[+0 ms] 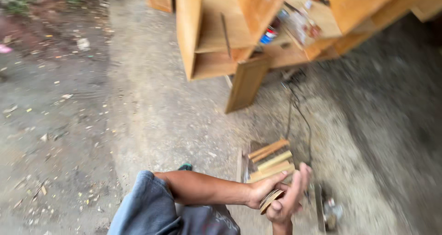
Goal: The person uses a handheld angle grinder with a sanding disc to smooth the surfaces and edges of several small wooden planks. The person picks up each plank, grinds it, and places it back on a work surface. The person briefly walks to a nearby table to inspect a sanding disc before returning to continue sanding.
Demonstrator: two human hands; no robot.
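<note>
The left hand [261, 191] and the right hand [290, 196] meet low in the view, with a small stack of thin tan discs [270, 200] between them. The left fingers [271, 185] are curled shut around the upper edge of the discs. The right fingers [300, 179] are stretched nearly straight and spread, lying along the far side of the stack, so that palm presses against it rather than gripping. The discs stand on edge, fanned slightly, touching both hands; blur hides whether they are sandpaper or something else.

The left forearm [202, 189] runs from the fingers back across a knee in blue-grey shorts [147, 207].

Just beyond the fingers lies a pile of short wood sticks [271, 159] on the ground, some on a flat board. To the right of the fingers, near them, a power tool [329, 212] rests on the ground, too blurred to tell its kind; a dark cable [297, 113] runs from that area away towards the cabinet.

Well beyond the fingers stands an unfinished wooden cabinet [216, 37] with open shelves; a blue can [268, 34] and other small clutter lie on one of its boards. The ground [152, 106] is bare concrete, with dirt and leaf litter far to the left.
</note>
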